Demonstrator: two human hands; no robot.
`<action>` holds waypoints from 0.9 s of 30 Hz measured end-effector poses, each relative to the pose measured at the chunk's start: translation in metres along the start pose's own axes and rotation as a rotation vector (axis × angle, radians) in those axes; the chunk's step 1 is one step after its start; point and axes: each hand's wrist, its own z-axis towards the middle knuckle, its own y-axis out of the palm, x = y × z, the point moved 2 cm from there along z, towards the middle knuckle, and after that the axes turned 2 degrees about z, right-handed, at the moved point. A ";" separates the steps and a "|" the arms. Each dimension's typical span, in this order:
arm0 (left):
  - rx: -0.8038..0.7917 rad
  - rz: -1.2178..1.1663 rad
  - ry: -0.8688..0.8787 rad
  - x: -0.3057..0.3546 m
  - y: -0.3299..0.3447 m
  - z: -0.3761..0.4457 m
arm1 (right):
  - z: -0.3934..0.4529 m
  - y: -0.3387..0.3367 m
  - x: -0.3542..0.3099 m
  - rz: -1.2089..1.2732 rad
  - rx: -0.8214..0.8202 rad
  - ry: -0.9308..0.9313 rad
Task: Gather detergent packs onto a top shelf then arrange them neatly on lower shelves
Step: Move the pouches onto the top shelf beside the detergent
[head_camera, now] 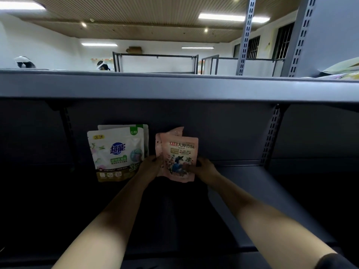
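Two pink detergent packs (pixel 179 158) stand upright against the back of the lower shelf (pixel 252 191), one behind the other. My left hand (pixel 150 165) grips their left edge and my right hand (pixel 204 167) grips the front pack's lower right edge. To their left stand two white and green detergent packs (pixel 115 152), one behind the other, leaning on the back panel. The top shelf (pixel 174 86) runs across above them. More packs (pixel 343 71) lie at the top shelf's far right end.
Perforated grey uprights (pixel 245 35) rise from the shelving at the right. A shelf bracket (pixel 272 133) hangs at the right of the lower bay and another (pixel 66 123) at the left. Metal frames (pixel 155 63) and two people stand far behind.
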 end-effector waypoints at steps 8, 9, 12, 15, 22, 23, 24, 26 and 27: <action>0.177 -0.170 0.003 0.015 0.012 -0.016 | -0.031 -0.029 -0.006 0.033 0.144 -0.062; 0.210 -0.168 0.014 0.018 0.012 -0.020 | -0.035 -0.034 -0.006 0.033 0.182 -0.060; 0.296 -0.244 0.035 0.027 0.012 -0.035 | -0.048 -0.049 -0.007 0.040 0.259 -0.073; 0.396 -0.181 0.069 0.037 0.009 -0.055 | -0.061 -0.064 -0.009 0.031 0.277 -0.080; 0.559 0.057 0.124 0.053 0.003 -0.118 | -0.102 -0.086 -0.020 0.044 0.460 -0.135; 0.558 0.073 0.122 0.054 0.002 -0.126 | -0.108 -0.090 -0.022 0.055 0.477 -0.141; 0.559 0.079 0.126 0.054 0.001 -0.134 | -0.114 -0.094 -0.024 0.065 0.485 -0.150; 0.554 0.100 0.125 0.055 -0.001 -0.148 | -0.126 -0.103 -0.027 0.067 0.490 -0.158; 0.549 0.121 0.120 0.056 -0.001 -0.155 | -0.132 -0.107 -0.028 0.070 0.491 -0.156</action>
